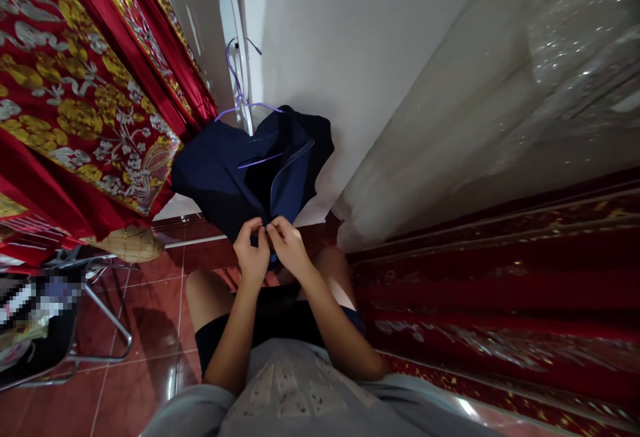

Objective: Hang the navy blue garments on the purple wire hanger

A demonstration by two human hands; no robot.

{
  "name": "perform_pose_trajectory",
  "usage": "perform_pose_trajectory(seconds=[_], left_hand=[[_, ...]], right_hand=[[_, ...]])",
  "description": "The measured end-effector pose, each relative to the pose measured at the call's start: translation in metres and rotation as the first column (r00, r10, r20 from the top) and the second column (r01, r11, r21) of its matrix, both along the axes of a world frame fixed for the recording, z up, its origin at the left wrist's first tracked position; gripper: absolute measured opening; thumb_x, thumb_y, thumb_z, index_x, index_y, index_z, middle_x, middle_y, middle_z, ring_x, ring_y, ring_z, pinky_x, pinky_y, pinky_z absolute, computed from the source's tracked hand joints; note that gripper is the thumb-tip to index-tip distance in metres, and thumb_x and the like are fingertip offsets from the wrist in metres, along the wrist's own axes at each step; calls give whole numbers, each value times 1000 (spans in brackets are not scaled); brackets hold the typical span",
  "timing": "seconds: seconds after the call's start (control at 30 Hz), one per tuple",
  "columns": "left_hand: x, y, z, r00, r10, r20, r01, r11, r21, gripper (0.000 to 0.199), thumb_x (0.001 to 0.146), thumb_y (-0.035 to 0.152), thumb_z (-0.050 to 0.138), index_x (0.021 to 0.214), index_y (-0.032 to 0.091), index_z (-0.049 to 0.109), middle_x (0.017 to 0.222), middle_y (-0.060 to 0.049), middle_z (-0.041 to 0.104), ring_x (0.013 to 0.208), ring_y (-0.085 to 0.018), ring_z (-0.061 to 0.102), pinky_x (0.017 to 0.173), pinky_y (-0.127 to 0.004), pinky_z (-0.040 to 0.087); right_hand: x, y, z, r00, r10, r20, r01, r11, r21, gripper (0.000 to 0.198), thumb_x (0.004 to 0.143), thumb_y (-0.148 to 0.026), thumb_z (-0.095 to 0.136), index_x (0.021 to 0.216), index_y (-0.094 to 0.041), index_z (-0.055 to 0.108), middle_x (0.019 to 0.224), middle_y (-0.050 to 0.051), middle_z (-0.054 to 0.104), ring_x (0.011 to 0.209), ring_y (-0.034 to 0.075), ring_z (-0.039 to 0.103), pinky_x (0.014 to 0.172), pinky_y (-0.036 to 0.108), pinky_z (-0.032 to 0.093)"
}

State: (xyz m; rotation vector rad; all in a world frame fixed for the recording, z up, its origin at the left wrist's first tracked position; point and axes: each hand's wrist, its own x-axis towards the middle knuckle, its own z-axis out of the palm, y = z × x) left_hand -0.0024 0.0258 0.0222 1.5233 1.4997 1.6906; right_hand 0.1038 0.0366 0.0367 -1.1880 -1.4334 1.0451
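A navy top (215, 163) hangs in front of me on a thin purple wire hanger (241, 100), with its front open from the neck down. Along one edge of the opening runs a narrow line that looks like piping or a zip. My left hand (253, 250) is closed in a pinch on the lower front of the top. Beside it, almost touching, my right hand (290, 245) pinches the other edge of the opening. What lies right between the fingertips is too small and dark to make out. The lower part of the top hangs between my knees, partly hidden by the hands.
Red cloth with gold and silver embroidery (95, 90) hangs at the left, above a metal-framed chair (107, 317) with things on it. Pale sheer, glittery fabric (450, 117) and red cloth (490, 297) fill the right. A white wall (350, 23) stands behind; the floor (155, 310) is red tile.
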Motion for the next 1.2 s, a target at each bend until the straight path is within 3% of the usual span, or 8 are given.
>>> perform_pose_trajectory(seconds=[0.23, 0.43, 0.67, 0.77, 0.9, 0.97, 1.03, 1.2], left_hand=[[-10, 0, -9, 987, -148, -56, 143, 986, -92, 35, 93, 19, 59, 128, 19, 62, 117, -10, 73, 110, -22, 71, 101, -39, 55], [-20, 9, -8, 982, -140, -128, 130, 988, -83, 10, 90, 15, 58, 91, 19, 67, 89, -4, 73, 87, -19, 71, 85, -31, 55], [-18, 20, -25, 933, -171, -318, 173, 985, -21, 7, 91, 15, 60, 87, 19, 65, 85, -6, 70, 82, -20, 69, 78, -31, 54], [-21, 27, -21, 877, -239, -417, 229, 970, -75, 9, 91, 13, 60, 85, 19, 65, 85, -6, 70, 81, -20, 69, 78, -32, 55], [-37, 48, 27, 827, -340, -448, 346, 935, -70, 12, 95, 20, 61, 103, 19, 70, 95, -7, 76, 91, -20, 73, 89, -34, 57], [-46, 63, 66, 870, -297, -393, 346, 936, 59, 33, 99, 26, 58, 132, 21, 62, 106, -7, 76, 98, -18, 73, 96, -34, 55], [-52, 77, 108, 895, -225, -385, 315, 930, 187, 38, 103, 29, 53, 140, 23, 56, 103, -5, 74, 97, -17, 70, 98, -33, 52], [-47, 93, 170, 777, -167, -607, 364, 906, 217, 26, 104, 37, 52, 99, 17, 68, 94, -4, 66, 95, -19, 64, 94, -33, 49]], right_hand=[[7, 6, 7, 989, 145, 3, -144, 983, -112, 27, 90, -37, 50, 68, -22, 50, 52, -4, 50, 49, 12, 46, 52, 25, 37], [7, 28, 25, 949, 265, -171, -302, 918, -255, 25, 86, -34, 54, 69, -17, 61, 44, -3, 55, 38, 8, 43, 42, 20, 32], [2, 113, 127, 929, 94, -357, -118, 992, -45, 29, 91, -25, 62, 65, -15, 58, 44, -2, 54, 35, 3, 37, 36, 16, 24], [-1, 121, 155, 914, 110, -391, -120, 993, -1, 31, 96, -26, 60, 67, -16, 56, 47, -3, 55, 35, 2, 37, 36, 15, 24], [-2, 103, 147, 927, 138, -347, -135, 990, 34, 34, 99, -32, 59, 69, -17, 54, 47, -3, 55, 35, 3, 41, 36, 15, 27], [1, 94, 141, 943, 176, -283, -169, 984, 51, 35, 99, -36, 59, 69, -17, 54, 47, -3, 55, 36, 4, 42, 38, 15, 30], [7, 90, 141, 951, 220, -216, -205, 975, 89, 36, 99, -39, 60, 71, -18, 54, 48, -3, 56, 37, 4, 43, 40, 16, 33], [15, 94, 153, 979, 204, -20, -193, 951, 241, 35, 101, -40, 56, 75, -17, 57, 52, -3, 57, 44, 6, 48, 49, 19, 38]])
